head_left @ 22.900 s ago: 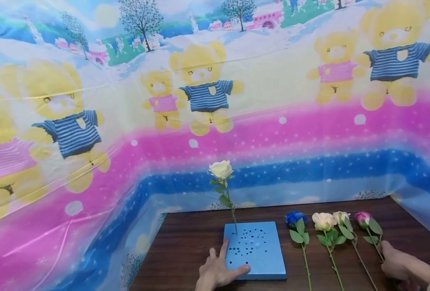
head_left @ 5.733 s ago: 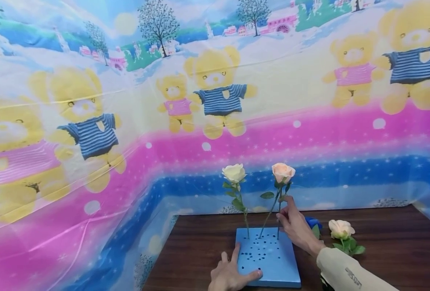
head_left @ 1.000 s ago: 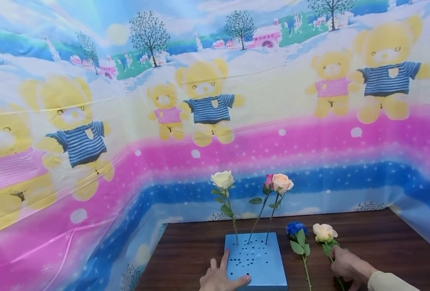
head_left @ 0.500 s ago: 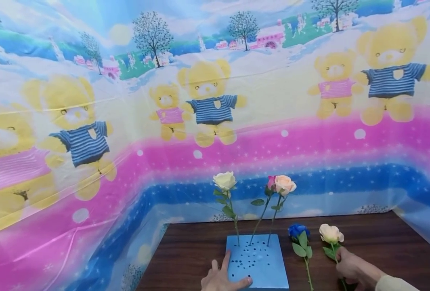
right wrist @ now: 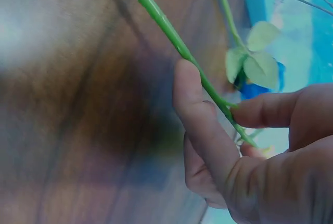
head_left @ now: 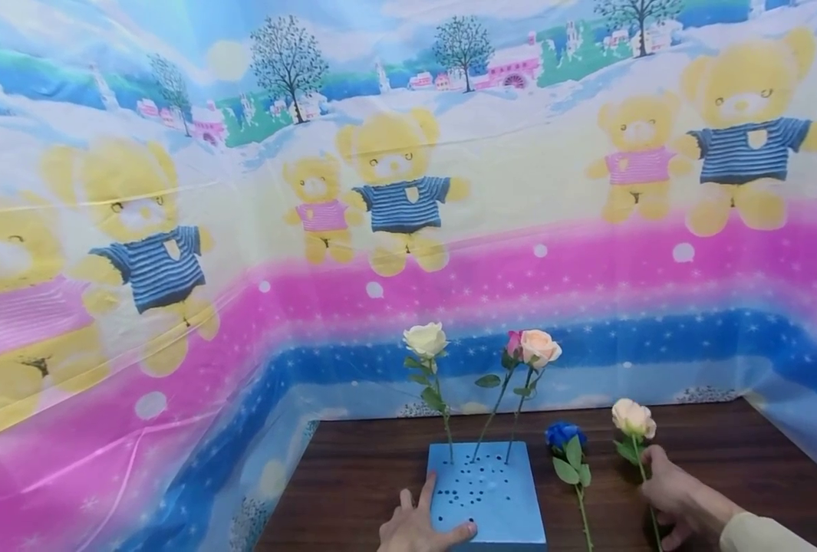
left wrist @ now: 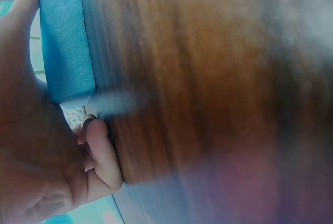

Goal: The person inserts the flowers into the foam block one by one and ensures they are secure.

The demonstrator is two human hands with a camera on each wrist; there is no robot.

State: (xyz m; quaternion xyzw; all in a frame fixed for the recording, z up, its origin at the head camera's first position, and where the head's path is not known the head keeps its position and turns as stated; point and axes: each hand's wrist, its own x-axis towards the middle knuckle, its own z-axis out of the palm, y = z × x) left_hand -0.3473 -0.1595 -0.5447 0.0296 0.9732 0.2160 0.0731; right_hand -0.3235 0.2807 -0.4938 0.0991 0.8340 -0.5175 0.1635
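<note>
My left hand [head_left: 415,525] rests against the near left corner of a light blue foam block [head_left: 491,512], thumb over its front edge and index finger along its left side. The block is dotted with holes. In the right wrist view, my right hand [right wrist: 260,151] pinches a green stem [right wrist: 166,28] between thumb and fingers. That stem belongs to a cream rose [head_left: 633,418], whose head is tilted up over the table on the right. A blue rose [head_left: 565,437] lies between the block and this hand.
Along the block's back edge stand a white rose [head_left: 425,340], a pink rose [head_left: 514,345] and a peach rose [head_left: 541,349]. The pink one leans right, partly behind the peach one. A bear-printed cloth [head_left: 518,291] hangs behind the dark wooden table [head_left: 353,468].
Earlier only the white rose stood in the block; the pink and peach ones joined it. My right hand went from the peach rose to the cream one and raised its head slightly.
</note>
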